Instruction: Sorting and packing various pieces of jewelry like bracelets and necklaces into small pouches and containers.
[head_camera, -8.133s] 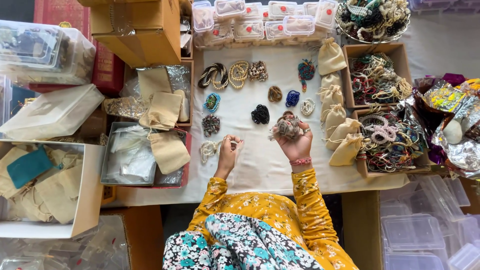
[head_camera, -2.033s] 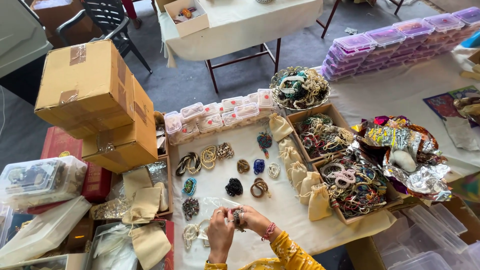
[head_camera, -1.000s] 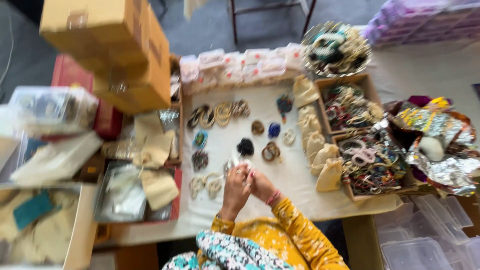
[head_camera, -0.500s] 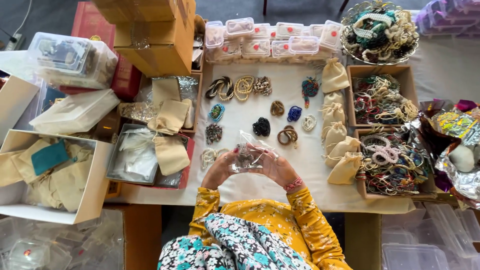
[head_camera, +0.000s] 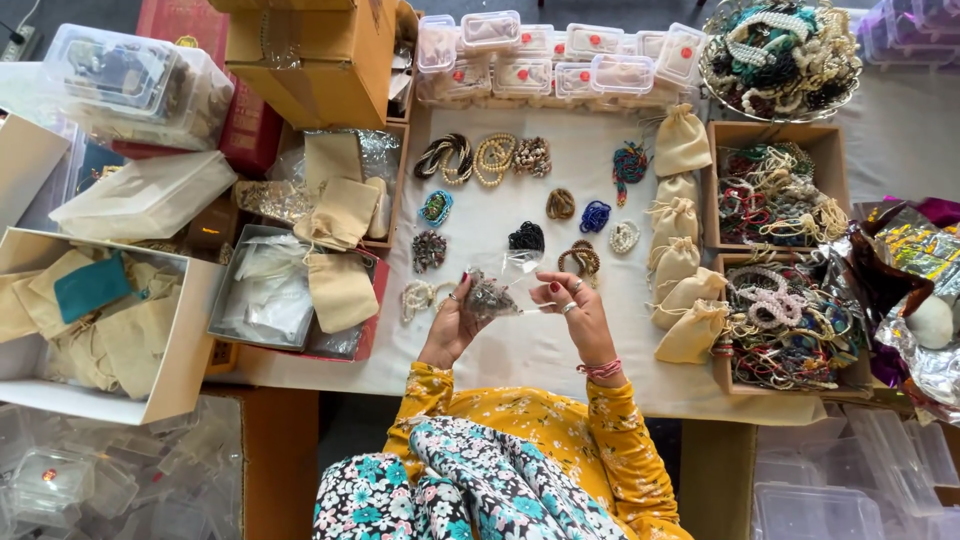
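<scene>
Hands meet above the white-clothed counter (head_camera: 520, 345): left hand (head_camera: 452, 318) and right hand (head_camera: 578, 308), each grip clamped on a clear plastic pouch of grey beads (head_camera: 492, 292), black bead coil (head_camera: 526, 237) at twelve o'clock.

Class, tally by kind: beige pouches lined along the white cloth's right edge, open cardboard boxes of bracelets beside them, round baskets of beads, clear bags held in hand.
Beige pouches: 6
Cardboard boxes: 2
Round basket: 1
Clear bag: 1
Total: 10
</scene>
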